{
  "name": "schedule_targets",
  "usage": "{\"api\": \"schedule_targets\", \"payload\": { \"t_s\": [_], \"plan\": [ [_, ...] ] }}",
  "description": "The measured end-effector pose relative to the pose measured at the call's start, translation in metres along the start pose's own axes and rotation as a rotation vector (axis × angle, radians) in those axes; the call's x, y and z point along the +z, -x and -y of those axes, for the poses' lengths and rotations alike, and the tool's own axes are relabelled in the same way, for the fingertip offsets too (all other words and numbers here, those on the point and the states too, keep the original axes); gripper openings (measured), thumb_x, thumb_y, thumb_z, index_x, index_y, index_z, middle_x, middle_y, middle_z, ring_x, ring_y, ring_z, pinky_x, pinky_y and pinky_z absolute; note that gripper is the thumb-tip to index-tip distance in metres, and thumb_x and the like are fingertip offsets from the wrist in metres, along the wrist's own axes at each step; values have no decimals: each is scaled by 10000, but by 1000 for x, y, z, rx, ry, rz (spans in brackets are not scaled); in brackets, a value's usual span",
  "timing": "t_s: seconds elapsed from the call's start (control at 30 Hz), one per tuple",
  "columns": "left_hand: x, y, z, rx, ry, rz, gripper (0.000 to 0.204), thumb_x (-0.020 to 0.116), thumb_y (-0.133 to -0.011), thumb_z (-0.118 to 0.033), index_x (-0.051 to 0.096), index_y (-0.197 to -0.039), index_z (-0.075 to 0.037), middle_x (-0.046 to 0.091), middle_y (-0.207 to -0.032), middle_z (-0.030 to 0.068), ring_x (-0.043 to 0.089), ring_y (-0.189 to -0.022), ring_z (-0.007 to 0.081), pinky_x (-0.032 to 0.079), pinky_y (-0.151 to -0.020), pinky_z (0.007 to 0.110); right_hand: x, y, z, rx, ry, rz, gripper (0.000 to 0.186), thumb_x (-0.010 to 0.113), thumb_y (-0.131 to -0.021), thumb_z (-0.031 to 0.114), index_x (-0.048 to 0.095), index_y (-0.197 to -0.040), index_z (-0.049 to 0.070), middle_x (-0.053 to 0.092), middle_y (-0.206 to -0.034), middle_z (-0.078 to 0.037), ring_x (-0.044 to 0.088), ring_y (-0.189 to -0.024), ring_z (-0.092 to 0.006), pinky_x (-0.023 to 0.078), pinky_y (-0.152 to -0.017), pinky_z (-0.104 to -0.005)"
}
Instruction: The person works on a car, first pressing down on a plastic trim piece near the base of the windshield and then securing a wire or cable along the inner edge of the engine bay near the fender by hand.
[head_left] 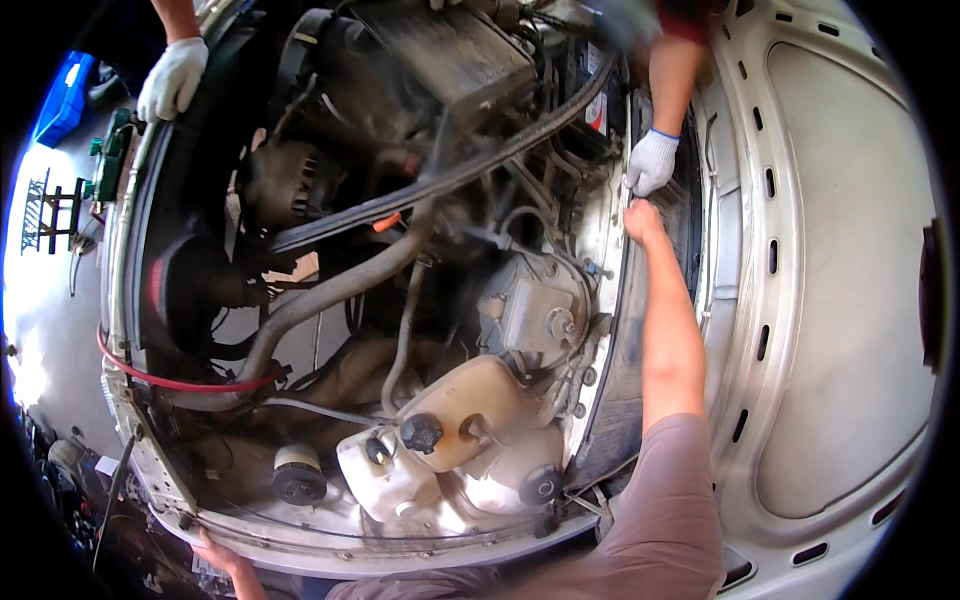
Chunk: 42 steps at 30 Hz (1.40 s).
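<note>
My right arm stretches across the engine bay to the cowl panel (612,300) below the windshield side. There my right hand (643,220) is closed at the black rubber seal (618,340) along the panel edge; what its fingers pinch is hidden. A co-worker's white-gloved hand (654,160) works right beside it, almost touching. My left hand (225,556) rests on the fender edge (300,548) at the lower left, its visible fingers loosely stretched.
The raised hood (850,280) fills the right side. A yellowed coolant tank (480,400), a white reservoir (385,475) and hoses (330,285) lie in the bay. Another gloved hand (172,80) of the co-worker grips the front edge. A blue crate (65,98) stands on the floor.
</note>
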<state>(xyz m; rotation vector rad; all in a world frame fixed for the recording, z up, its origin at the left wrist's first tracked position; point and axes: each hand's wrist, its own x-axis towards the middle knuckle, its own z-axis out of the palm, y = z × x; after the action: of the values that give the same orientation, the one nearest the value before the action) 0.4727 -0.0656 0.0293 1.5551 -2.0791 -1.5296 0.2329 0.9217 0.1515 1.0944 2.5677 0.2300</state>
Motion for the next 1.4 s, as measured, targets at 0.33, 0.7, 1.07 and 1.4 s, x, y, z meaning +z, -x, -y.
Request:
{"api": "schedule_targets", "payload": {
  "t_s": [0.33, 0.7, 1.07, 1.4],
  "plan": [
    [-15, -17, 17, -41, 71, 49, 505, 583, -938, -250, 434, -1312, 54, 541, -1283, 214, 586, -1072, 290, 476, -949, 428, 5, -4, -13, -153, 86, 15, 329, 555, -940, 290, 652, -976, -22, 633, -1091, -313, 591, -1090, -464, 467, -936, -523],
    [-3, -10, 9, -8, -22, 4, 460, 608, -929, -245, 449, -1232, 63, 585, -1165, 218, 612, -1005, 308, 513, -903, 431, 6, 41, -1, 89, 14, -150, 333, 600, -913, 323, 667, -949, -2, 656, -1066, -299, 602, -1065, -480, 470, -930, -531],
    [-4, -2, 0, -45, -54, -21, 619, 633, -919, -236, 359, -1386, 64, 505, -1351, 255, 573, -1133, 343, 476, -991, 435, 71, 299, -61, 67, -264, -172, 348, 626, -917, 349, 613, -833, 11, 648, -859, -278, 618, -895, -484, 485, -786, -540],
    [-5, -9, 7, 18, -125, -26, 580, 638, -907, -216, 365, -1333, 68, 525, -1308, 246, 596, -1095, 342, 504, -961, 445, 83, 293, -59, -9, -159, -14, 256, 607, -908, 276, 654, -904, 25, 641, -963, -304, 613, -980, -478, 486, -849, -527]
  ]
}}
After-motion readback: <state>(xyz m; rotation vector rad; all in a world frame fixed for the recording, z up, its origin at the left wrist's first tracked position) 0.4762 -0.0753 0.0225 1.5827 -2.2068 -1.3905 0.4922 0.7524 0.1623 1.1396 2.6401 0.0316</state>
